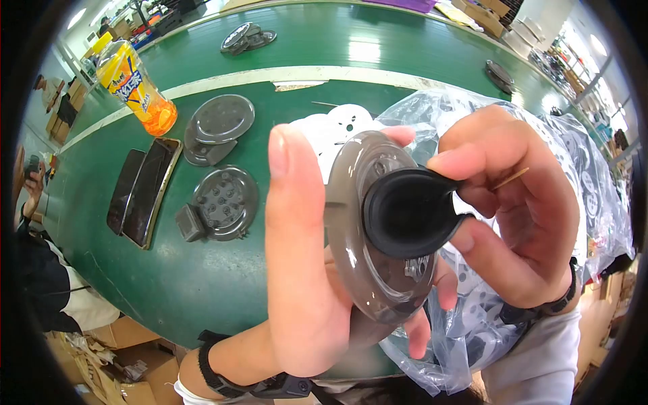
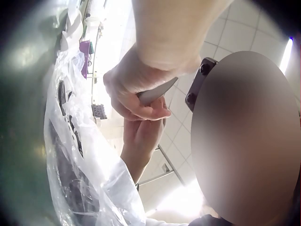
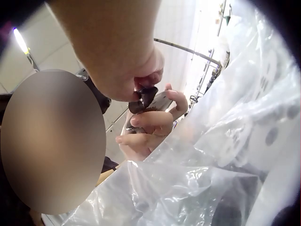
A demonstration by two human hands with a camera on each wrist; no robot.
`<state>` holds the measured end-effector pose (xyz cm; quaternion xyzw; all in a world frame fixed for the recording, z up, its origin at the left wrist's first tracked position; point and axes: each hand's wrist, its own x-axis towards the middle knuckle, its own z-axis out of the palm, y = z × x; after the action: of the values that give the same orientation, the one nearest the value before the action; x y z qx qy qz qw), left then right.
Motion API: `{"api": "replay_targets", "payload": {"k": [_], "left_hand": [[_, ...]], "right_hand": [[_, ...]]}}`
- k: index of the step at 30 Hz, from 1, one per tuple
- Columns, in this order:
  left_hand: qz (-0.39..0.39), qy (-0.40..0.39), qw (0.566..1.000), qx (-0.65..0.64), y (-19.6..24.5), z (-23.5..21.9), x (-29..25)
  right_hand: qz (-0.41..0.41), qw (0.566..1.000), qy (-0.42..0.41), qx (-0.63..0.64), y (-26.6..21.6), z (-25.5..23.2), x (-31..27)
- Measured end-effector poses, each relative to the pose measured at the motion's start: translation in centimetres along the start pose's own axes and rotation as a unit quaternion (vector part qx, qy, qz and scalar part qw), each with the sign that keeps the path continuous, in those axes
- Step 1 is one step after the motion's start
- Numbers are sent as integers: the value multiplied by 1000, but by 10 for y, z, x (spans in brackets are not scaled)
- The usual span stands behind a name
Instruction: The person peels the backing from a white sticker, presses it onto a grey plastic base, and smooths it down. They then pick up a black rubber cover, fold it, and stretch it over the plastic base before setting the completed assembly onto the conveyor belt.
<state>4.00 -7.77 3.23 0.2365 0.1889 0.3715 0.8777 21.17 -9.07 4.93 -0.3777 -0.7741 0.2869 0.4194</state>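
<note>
My left hand (image 1: 300, 283) grips a smoky, see-through round plastic part (image 1: 345, 229) by its edge, thumb on the near side and fingers behind. In the right wrist view, the left fingers (image 3: 157, 123) wrap around it. My right hand (image 1: 530, 202) pinches the folded edge of a soft black cup-shaped piece (image 1: 408, 212), which overlaps the front of the plastic part. A thin wooden stick (image 1: 511, 178) pokes out among the right fingers. Two similar smoky plastic parts lie on the green table: one with a round lid (image 1: 224, 120), one with a studded face (image 1: 226, 201).
Two dark phones (image 1: 154, 192) and a yellow-capped drink bottle (image 1: 138, 88) stand or lie at the left. White perforated sheets (image 1: 334, 128) lie behind the hands. A large clear plastic bag (image 1: 587, 162) fills the right side. More dark parts (image 1: 247, 38) sit on the far green surface.
</note>
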Motion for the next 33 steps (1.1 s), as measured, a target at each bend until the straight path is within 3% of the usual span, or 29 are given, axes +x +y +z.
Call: {"api": "replay_targets", "payload": {"k": [4,7,9,13,22,24,30,33], "left_hand": [[28,-9,999,30,1,1,4],[32,-39,998,42,2,-5,5],[47,-64,997,9,1,-6,5],[43,-57,997,6,0,-6,5],[56,-60,996,-28,-5,-10,5],[79,-98,992,-17,-5,-11,6],[106,-144,978,-104,-7,-17,1],[74,-140,985,-75,-3,-15,1]], "right_hand": [[-63,996,-16,-66,-1,-4,4],[-65,995,12,-80,-3,2,6],[-107,992,37,-63,4,6,5],[-76,989,18,-128,-12,1,9],[-120,979,41,-157,-11,3,13],[-98,972,7,-211,-16,0,14],[-145,976,29,-157,-6,5,18],[-152,972,10,-181,-10,2,21]]}}
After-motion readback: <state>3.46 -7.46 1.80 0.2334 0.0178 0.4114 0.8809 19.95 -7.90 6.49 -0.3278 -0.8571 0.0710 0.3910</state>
